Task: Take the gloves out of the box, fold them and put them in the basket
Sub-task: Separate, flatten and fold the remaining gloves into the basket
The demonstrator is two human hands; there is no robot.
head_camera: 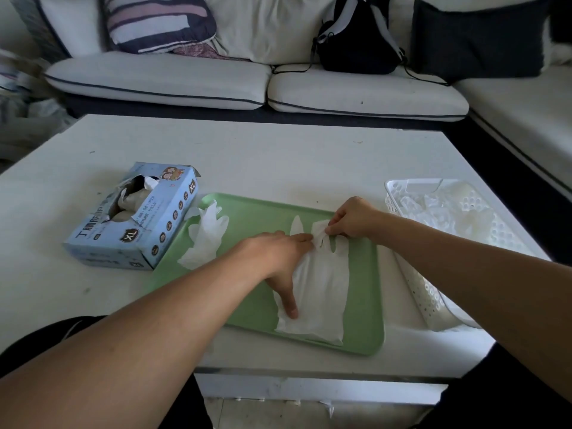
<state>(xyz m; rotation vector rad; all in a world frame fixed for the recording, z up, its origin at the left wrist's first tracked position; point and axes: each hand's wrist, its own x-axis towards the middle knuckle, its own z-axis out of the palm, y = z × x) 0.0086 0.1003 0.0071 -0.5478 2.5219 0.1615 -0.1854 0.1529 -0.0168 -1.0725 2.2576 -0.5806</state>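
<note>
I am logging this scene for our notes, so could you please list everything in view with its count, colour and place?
glove box: one, blue, table left, top torn open.
tray: one, green, table centre.
flat glove: one, white, on the tray under both hands.
loose glove: one, white, tray's left end.
basket: one, white, perforated, table right, white gloves inside.
table: one, white.
sofa: one, white with dark piping, behind the table.
striped cushion: one, sofa left.
backpack: one, black, on the sofa.
dark cushion: one, sofa right.
left hand: presses the flat glove.
right hand: pinches its finger end.
</note>
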